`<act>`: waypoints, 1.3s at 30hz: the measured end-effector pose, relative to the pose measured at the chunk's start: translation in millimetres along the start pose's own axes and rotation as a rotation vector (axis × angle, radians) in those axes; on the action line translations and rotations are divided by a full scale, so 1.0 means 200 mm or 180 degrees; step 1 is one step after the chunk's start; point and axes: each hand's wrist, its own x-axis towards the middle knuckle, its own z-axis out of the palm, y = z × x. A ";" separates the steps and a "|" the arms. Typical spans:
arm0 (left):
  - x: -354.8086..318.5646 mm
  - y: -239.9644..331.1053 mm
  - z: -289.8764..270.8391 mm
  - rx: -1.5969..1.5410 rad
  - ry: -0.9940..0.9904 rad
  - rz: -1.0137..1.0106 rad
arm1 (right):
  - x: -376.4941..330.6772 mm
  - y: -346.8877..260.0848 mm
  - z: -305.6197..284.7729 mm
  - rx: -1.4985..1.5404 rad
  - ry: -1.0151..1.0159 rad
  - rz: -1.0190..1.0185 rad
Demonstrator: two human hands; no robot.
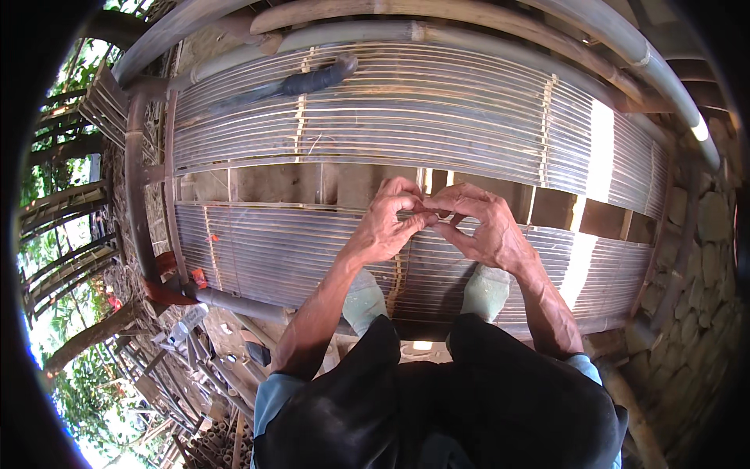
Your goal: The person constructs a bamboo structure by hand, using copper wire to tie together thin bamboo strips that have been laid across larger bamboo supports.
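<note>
My left hand (386, 223) and my right hand (482, 227) meet fingertip to fingertip, thumbs and forefingers pinched together. Whatever lies between the fingertips is too small to make out. Below them is the open gap between two slatted bamboo panels, a far panel (437, 113) and a near panel (281, 246). Thin pale crosswise bindings (544, 129) tie the slats. On the far panel rests a long knife (316, 80) with a dark wrapped handle, its blade pointing left. My feet, in pale green footwear, (364, 303) are on the near panel.
Thick bamboo poles (336, 35) run along the far side, and an upright post (135, 187) stands at the left. Stacked stones (695, 289) line the right. At lower left are a whitish bottle-like container (187, 322), an orange scrap (199, 278) and cut bamboo (215, 445).
</note>
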 end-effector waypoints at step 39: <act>-0.05 -0.17 0.14 -0.1586 0.0665 -0.0894 | 0.00 0.29 0.27 0.1221 0.0634 0.1284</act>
